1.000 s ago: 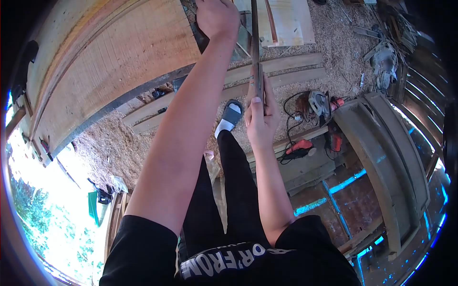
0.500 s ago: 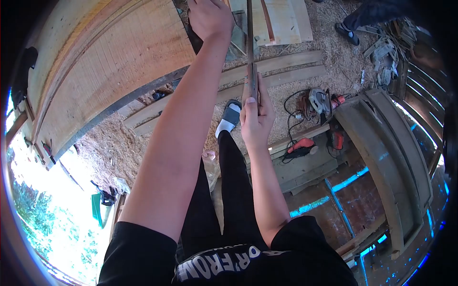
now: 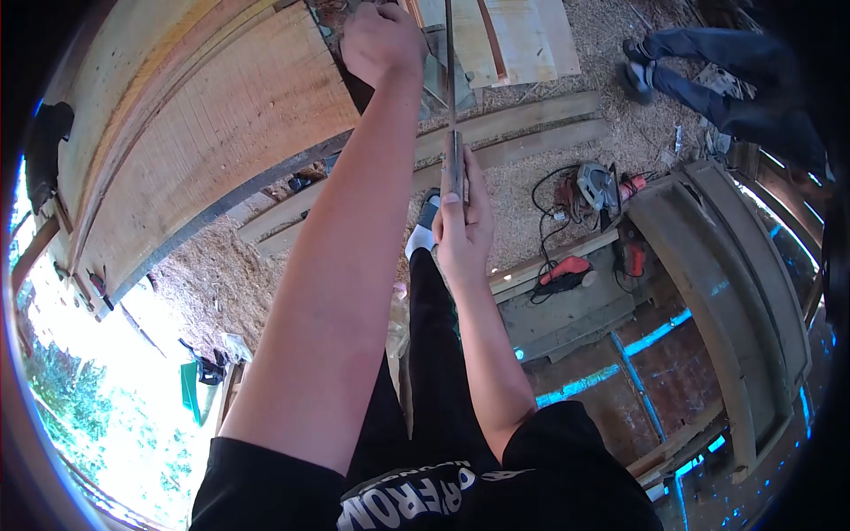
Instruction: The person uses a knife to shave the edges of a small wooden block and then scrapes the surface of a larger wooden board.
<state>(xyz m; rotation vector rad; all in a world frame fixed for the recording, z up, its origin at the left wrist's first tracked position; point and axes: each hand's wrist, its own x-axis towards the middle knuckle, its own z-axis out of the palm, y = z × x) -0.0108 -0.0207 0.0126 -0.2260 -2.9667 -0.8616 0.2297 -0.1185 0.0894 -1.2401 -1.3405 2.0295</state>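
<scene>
- Head view, the strip point(image 3: 450, 97): long, thin and dark, seen edge-on. It runs from the right hand up past the left hand to the top of the frame. It is probably metal, a rule or a blade, though the angle is too narrow to say which.
- Handling, as a judgement: it looks light and stiff along its edge, but apt to flex and whip across its flat. The edges may be sharp, so take it by the flat faces near the lower end, with a second hold higher up to steady it.
- Right hand point(image 3: 460, 230): closed on the strip's lower end, thumb laid along the near face and fingers wrapped behind.
- Left hand point(image 3: 381, 40): curled into a fist at the cut end of the big curved wooden panel point(image 3: 204, 115), just beside the strip. What it grips is hidden.
- Below: the sawdust floor point(image 3: 221, 274), planks point(image 3: 531, 133) and a circular saw point(image 3: 598, 188). Another person's legs point(image 3: 708, 62) are well apart.
</scene>
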